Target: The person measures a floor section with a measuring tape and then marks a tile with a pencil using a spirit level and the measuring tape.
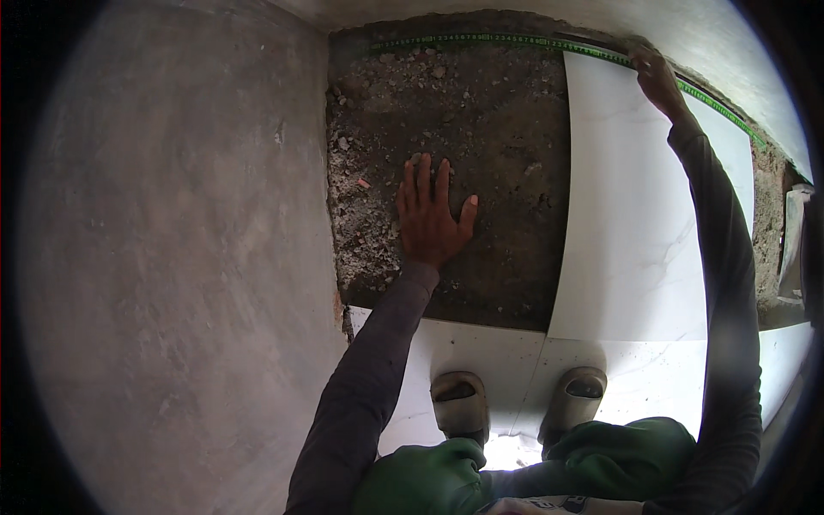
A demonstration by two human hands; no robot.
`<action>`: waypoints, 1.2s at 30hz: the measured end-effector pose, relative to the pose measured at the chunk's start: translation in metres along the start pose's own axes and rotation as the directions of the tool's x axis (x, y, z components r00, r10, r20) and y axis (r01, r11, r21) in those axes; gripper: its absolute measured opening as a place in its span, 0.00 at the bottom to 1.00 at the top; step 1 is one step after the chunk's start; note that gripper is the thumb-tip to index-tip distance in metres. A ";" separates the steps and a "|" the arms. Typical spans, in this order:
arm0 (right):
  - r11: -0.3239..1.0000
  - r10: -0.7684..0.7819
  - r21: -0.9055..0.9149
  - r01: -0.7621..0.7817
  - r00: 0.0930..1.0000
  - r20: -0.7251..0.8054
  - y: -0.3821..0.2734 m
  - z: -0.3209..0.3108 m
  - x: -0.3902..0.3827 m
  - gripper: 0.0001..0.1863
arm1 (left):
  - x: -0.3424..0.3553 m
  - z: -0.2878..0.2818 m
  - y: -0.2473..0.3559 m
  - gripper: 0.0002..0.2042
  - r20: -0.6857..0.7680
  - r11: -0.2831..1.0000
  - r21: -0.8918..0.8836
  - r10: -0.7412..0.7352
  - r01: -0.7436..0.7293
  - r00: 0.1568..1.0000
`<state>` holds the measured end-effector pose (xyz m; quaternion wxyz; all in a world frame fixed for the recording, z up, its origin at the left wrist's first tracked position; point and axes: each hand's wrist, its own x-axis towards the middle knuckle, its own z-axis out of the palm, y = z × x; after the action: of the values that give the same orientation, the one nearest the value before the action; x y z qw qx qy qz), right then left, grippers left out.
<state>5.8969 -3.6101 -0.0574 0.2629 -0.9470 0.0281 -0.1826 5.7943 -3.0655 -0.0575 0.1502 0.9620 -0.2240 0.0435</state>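
green trousers point(631, 451) come nearest, with a pair of tan sandals point(471, 416) just beyond them on white floor tiles point(493, 348) that border the near side of the bare dirt patch point(515, 232). on the patch itself, the left hand point(429, 215) lies palm down, fingers spread apart, holding nothing. a grey wall point(189, 215) flanks the patch on its left; a large white tile point(627, 215) with faint veins lies along its right. farthest off, the green tape measure point(532, 40) stretches along the patch's far edge and on past it to the right, its long axis running side to side. it lies ahead of the left hand, well apart. the right hand point(657, 81), beyond the patch's far right corner, is the nearer one, touching the tape; whether its fingers pinch or merely press, i cannot tell.
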 end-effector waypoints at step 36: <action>0.964 0.055 -0.243 -0.107 0.976 -0.211 -0.053 0.038 -0.028 0.14 | 0.003 0.004 0.009 0.33 0.045 0.989 0.146 0.020 -0.027 0.999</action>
<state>5.8824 -3.5416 -0.0703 0.1429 -0.9473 0.1167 -0.2620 5.7931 -3.0756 -0.0581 0.0735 0.9684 -0.2347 0.0406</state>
